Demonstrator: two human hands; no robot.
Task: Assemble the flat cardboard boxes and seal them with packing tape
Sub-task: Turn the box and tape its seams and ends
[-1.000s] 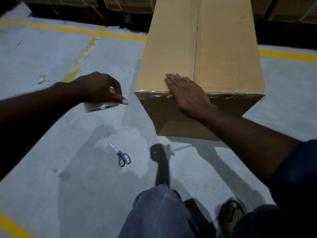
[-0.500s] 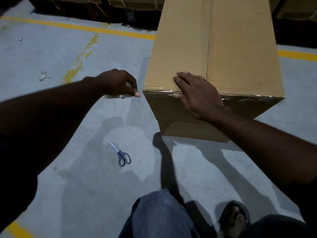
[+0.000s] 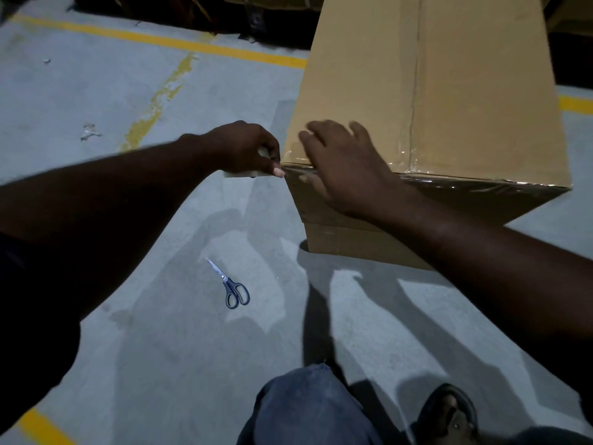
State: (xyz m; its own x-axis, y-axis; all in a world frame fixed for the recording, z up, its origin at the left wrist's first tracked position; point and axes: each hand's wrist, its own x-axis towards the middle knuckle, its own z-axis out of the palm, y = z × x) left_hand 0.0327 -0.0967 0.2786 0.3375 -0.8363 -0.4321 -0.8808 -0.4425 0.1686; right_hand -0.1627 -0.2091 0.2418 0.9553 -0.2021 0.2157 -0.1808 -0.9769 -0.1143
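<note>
Grey concrete floor [image 3: 112, 91] is recorded across the frame, crossed by yellow painted lines [image 3: 154, 38] at upper left and lower left. A small pale scrap [image 3: 87, 131] is noted on the floor at upper left.

Left of centre, the left hand [image 3: 244, 149] is seen with fingers curled closed around a roll of packing tape [image 3: 245, 174]. The roll is held against the near left corner of the cardboard box [image 3: 465, 91], with the thumb tip at that corner. Below it, at centre, blue-handled scissors [image 3: 231, 284] are lying on the floor with blades closed, apart from both hands.

Right of centre, the right hand [image 3: 340, 168] is laid open over the box's near top edge. Its fingers are spread on the top face near the left corner and are slightly blurred. Nothing is gripped by it.

The box fills the upper right and stands on the floor. Its top flaps are closed and meet at a lengthwise seam, so the contents cannot be seen. Glossy clear tape [image 3: 475, 183] is observed along the near top edge and over the near end of the seam.

At bottom centre a knee in blue jeans [image 3: 308, 409] is visible; to its right, a foot in a dark sandal [image 3: 449, 412].
</note>
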